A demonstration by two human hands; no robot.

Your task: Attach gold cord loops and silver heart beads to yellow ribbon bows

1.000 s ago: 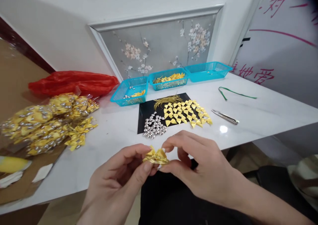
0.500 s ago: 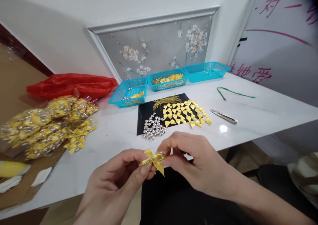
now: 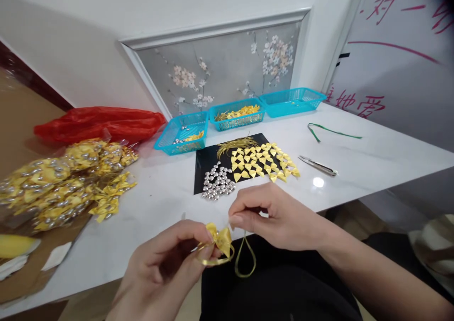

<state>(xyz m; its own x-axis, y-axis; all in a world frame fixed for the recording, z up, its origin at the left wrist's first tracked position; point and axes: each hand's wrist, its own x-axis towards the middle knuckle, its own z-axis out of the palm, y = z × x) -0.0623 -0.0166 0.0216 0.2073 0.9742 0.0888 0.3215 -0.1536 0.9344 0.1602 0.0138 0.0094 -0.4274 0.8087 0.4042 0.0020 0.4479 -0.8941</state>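
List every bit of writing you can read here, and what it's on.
"对一": upper red handwriting on the white panel; the next character is cut off by the picture's edge.
"她爱": lower red handwriting, same panel; the character before it is unclear.
No other writing is legible.

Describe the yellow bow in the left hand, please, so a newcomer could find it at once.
On the white table, find the black mat, where yellow bows lie in rows. From there, look towards the near edge, to the left hand, which pinches the wanted bow. Unlike the bows in rows, it is held in the air, with a gold cord curving under it.
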